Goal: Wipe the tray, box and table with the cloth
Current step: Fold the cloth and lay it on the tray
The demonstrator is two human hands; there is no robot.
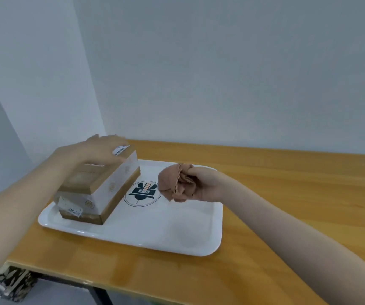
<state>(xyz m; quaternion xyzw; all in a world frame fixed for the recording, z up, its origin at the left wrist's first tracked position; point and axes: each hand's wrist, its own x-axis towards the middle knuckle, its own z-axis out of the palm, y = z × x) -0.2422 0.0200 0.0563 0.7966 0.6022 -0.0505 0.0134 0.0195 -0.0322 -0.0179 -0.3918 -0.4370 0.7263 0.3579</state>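
Head view: the left hand lies on the box's far top, blurred, grip unclear. The box stands on the tray's left. The right hand clutches the bunched cloth above the tray, on the bench.

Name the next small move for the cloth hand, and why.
Probably lower the cloth onto the bare tray and start wiping: the right hand holds it bunched over the tray, while the left hand rests on the box.
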